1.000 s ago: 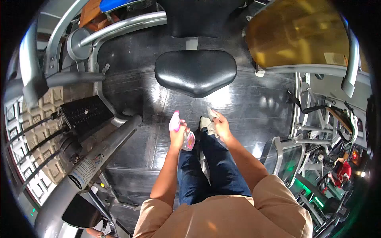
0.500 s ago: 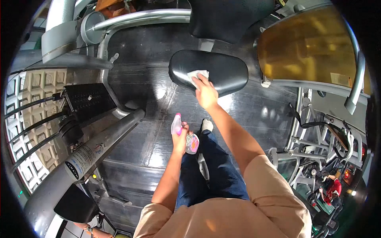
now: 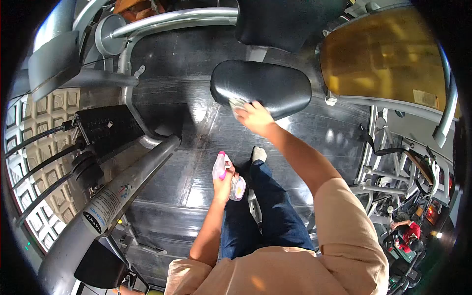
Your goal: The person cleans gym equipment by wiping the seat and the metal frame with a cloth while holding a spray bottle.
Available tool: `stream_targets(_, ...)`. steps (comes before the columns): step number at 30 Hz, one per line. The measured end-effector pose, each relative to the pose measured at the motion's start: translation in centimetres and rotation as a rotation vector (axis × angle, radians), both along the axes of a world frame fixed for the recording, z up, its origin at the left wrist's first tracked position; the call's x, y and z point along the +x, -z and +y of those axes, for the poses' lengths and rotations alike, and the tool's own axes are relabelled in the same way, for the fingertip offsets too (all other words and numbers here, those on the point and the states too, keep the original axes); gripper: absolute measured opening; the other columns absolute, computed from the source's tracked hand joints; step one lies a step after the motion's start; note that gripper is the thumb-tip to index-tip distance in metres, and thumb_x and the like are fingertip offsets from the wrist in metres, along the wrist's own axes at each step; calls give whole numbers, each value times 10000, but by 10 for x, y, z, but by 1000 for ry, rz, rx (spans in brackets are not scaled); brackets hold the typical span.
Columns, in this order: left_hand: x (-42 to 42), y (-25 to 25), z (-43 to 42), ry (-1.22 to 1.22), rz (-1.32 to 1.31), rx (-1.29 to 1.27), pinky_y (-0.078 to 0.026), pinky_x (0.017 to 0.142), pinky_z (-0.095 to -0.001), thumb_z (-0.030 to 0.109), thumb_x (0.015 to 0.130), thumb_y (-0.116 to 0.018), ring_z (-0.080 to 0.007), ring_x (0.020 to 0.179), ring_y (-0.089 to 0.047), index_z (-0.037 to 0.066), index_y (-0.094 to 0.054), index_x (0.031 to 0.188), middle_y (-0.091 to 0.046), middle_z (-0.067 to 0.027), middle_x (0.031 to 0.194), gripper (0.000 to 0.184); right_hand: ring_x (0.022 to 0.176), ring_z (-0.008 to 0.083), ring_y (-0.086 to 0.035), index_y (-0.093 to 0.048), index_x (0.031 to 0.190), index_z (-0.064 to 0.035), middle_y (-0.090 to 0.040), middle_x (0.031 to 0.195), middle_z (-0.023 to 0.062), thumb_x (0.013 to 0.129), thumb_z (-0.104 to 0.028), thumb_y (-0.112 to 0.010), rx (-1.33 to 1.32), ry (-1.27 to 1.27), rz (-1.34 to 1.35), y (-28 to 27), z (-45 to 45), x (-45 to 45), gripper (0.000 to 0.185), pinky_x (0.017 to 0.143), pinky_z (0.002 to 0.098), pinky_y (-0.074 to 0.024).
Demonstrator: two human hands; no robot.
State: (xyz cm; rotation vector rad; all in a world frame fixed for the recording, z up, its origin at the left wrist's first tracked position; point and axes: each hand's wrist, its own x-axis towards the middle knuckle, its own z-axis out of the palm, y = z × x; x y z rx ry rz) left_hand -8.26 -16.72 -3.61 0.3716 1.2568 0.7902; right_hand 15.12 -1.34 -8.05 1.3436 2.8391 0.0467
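A black padded seat (image 3: 265,84) of a gym machine lies in front of me. Along its near left edge, my right hand (image 3: 253,118) holds a light-coloured cloth (image 3: 238,104) against the side of the padding; the hand is slightly blurred and covers part of the cloth. Low in front of my legs, my left hand (image 3: 224,184) is wrapped round a clear spray bottle (image 3: 239,189) with a pink and white trigger head (image 3: 221,166). The bottle's nozzle points forward, away from my body.
Beyond the seat stands a black backrest (image 3: 290,22). An amber panel (image 3: 383,56) is at the right, and a thick grey machine tube (image 3: 115,196) runs along the left. A person in red (image 3: 409,235) is among machines at far right. Dark flooring (image 3: 191,162) lies underneath.
My right hand has slid the cloth from the seat's top toward me, down to its near edge. My left hand and the spray bottle have dropped slightly nearer my body.
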Motion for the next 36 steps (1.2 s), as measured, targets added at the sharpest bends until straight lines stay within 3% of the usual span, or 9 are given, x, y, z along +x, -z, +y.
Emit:
stream_targets(5, -8, 4, 5, 49, 19, -55, -540, 660, -313, -37, 930, -606, -148, 726, -593, 83, -383, 1537, -542, -45, 1089, 658, 1108, 195, -557, -785, 896, -185, -684, 1055, -46, 828, -200, -648, -77, 185, -22, -4, 38, -44, 153, 924, 369, -428)
stream_targets(9, -15, 3, 12, 65, 39, -12, -540, 658, -304, -32, 935, -613, -153, 729, -596, 64, -375, 1544, -538, -61, 1129, 662, 1062, 166, -543, -785, 771, -212, -659, 943, -110, 804, -237, -672, -125, -186, -228, 8, -16, 18, 120, 897, 345, -429)
stream_targets(14, -15, 7, 12, 32, 19, -13, -543, 666, -301, -37, 944, -607, -152, 735, -602, 48, -385, 1536, -546, -68, 1151, 638, 1068, 158, -544, -784, 791, -215, -663, 936, -109, 815, -227, -673, -226, -267, -262, 7, 26, -2, 114, 885, 333, -428)
stream_targets(20, -22, -2, 5, 52, 70, 40, -548, 685, -308, -55, 942, -592, -145, 739, -598, 44, -386, 1534, -555, -70, 1163, 635, 1167, 170, -528, -794, 866, -188, -700, 1006, -96, 853, -215, -655, -219, -4, -108, 11, 86, -72, 142, 927, 350, -406)
stream_targets(24, -32, 0, 1, 16, 30, -18, -543, 684, -314, -65, 939, -579, -147, 737, -595, 48, -365, 1550, -546, -65, 1139, 658, 1120, 227, -568, -813, 831, -210, -739, 951, -51, 852, -215, -626, -418, -174, -404, 25, 31, -42, 188, 963, 406, -409)
stream_targets(28, -29, 4, 3, -32, 35, -18, -542, 680, -319, -57, 943, -582, -147, 730, -592, 53, -360, 1554, -544, -67, 1122, 660, 1113, 249, -574, -806, 854, -174, -725, 913, -38, 874, -203, -603, -343, -223, -372, 25, 55, -51, 207, 962, 422, -426)
stream_targets(31, -21, -7, 9, -56, 73, -5, -548, 685, -328, -48, 947, -584, -148, 722, -591, 51, -368, 1546, -544, -70, 1114, 645, 1079, 240, -597, -782, 994, -158, -718, 1063, 15, 884, -185, -606, -401, -104, -208, 10, 115, -74, 210, 941, 430, -460)
stream_targets(35, -24, -13, 8, -43, 99, 20, -551, 690, -346, -62, 943, -574, -147, 740, -590, 60, -376, 1540, -528, -53, 1118, 640, 1213, 292, -576, -697, 1275, -330, -687, 1261, 31, 906, -148, -572, -553, 732, 192, 6, 165, -57, 429, 1043, 456, -447)
stream_targets(36, -23, -15, 8, -54, 104, 22, -551, 693, -350, -65, 942, -571, -146, 751, -587, 64, -379, 1539, -519, -47, 1120, 640, 1261, 317, -557, -659, 1309, -411, -637, 1365, 8, 920, -143, -546, -564, 783, 240, 8, 167, -45, 485, 1072, 464, -432)
